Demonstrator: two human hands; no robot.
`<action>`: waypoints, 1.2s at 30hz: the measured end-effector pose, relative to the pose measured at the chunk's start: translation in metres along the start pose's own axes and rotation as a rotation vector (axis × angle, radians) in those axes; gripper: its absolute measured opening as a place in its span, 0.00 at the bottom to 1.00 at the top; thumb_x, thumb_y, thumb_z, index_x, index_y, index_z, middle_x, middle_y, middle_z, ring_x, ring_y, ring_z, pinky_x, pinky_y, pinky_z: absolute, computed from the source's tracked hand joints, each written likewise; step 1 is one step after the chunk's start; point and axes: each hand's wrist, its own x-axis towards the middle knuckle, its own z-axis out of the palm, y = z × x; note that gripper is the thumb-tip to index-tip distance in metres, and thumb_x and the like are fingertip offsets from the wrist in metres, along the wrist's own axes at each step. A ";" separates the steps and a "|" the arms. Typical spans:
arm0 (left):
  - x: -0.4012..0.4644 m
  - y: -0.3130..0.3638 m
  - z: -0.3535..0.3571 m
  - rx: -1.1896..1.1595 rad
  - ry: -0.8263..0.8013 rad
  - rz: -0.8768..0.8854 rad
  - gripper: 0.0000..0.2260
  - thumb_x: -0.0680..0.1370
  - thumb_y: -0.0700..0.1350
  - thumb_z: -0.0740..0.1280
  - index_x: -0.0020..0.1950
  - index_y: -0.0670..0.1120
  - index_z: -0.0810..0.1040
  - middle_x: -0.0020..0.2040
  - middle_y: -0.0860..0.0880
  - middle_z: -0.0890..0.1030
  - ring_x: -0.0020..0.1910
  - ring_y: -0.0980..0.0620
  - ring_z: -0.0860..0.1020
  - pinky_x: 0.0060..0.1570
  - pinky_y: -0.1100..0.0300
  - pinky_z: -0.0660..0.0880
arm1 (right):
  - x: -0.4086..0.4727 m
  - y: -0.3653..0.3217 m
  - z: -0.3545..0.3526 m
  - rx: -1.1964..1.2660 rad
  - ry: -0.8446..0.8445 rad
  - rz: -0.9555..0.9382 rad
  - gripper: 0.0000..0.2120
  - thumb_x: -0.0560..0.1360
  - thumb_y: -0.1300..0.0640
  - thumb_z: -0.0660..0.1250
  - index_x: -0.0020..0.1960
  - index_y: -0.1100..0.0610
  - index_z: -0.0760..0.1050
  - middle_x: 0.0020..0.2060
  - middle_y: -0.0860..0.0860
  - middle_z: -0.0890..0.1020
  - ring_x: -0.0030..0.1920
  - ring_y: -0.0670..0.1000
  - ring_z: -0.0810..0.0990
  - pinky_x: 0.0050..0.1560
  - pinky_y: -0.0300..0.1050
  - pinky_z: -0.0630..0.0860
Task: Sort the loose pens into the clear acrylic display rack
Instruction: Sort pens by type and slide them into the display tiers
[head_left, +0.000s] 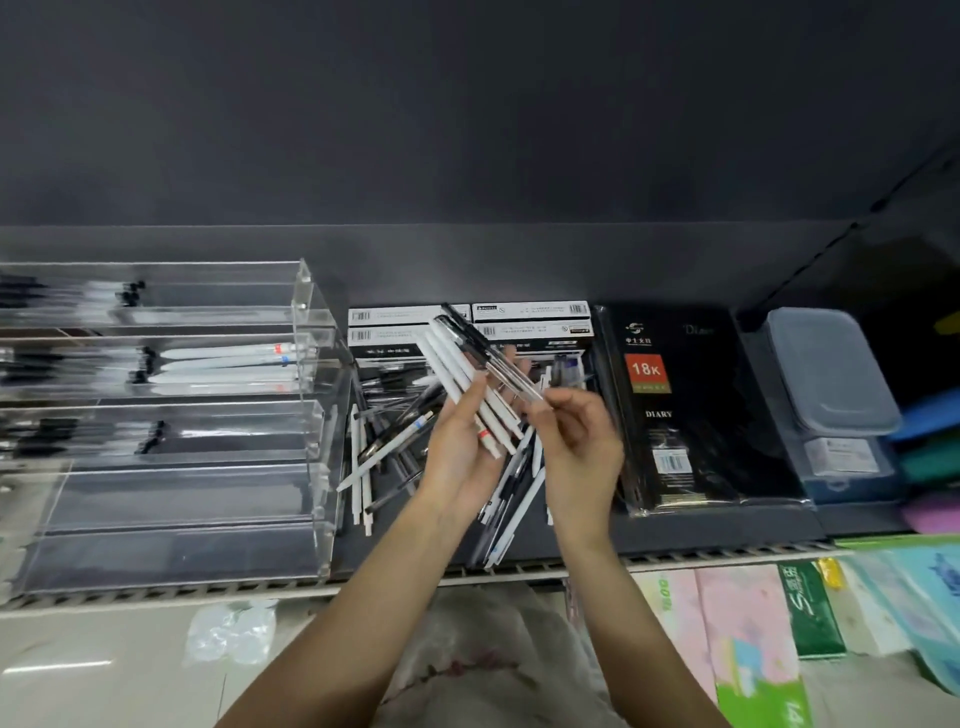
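Observation:
My left hand (462, 447) grips a bundle of white pens (457, 379), held up above the shelf and pointing up-left. A clear pen with a black cap (488, 353) lies across that bundle, and my right hand (576, 441) pinches its lower end. Below both hands a heap of loose pens (387, 431), black and white, lies on the dark shelf. The clear acrylic rack (311, 332) stands at the left with stepped tiers; its upper tiers hold white pens and black-capped pens.
Pen boxes (530, 312) sit behind the heap. A black diary in wrap (685, 410) lies to the right, then a grey plastic case (826, 374). Coloured paper packs (753, 623) fill the lower shelf. The shelf's front edge (208, 592) runs across below.

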 end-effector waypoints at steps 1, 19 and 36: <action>0.002 -0.001 0.004 0.004 0.001 -0.001 0.16 0.83 0.41 0.54 0.68 0.38 0.69 0.64 0.43 0.78 0.61 0.49 0.78 0.56 0.57 0.78 | 0.000 0.002 -0.003 -0.053 -0.007 -0.018 0.06 0.74 0.65 0.69 0.46 0.56 0.76 0.40 0.47 0.82 0.43 0.46 0.83 0.47 0.39 0.76; -0.038 -0.006 -0.002 0.221 0.193 0.176 0.09 0.81 0.43 0.59 0.54 0.45 0.78 0.52 0.45 0.84 0.47 0.51 0.82 0.41 0.57 0.77 | -0.026 -0.005 -0.008 -0.032 -0.324 0.124 0.07 0.76 0.60 0.67 0.51 0.50 0.73 0.43 0.48 0.82 0.37 0.51 0.83 0.35 0.36 0.77; -0.138 0.120 -0.126 -0.002 0.282 0.439 0.14 0.81 0.40 0.57 0.65 0.38 0.72 0.59 0.41 0.79 0.55 0.49 0.80 0.56 0.54 0.78 | -0.113 -0.015 0.130 -0.398 -0.739 -0.307 0.06 0.75 0.53 0.67 0.52 0.50 0.76 0.45 0.41 0.80 0.45 0.39 0.78 0.43 0.32 0.73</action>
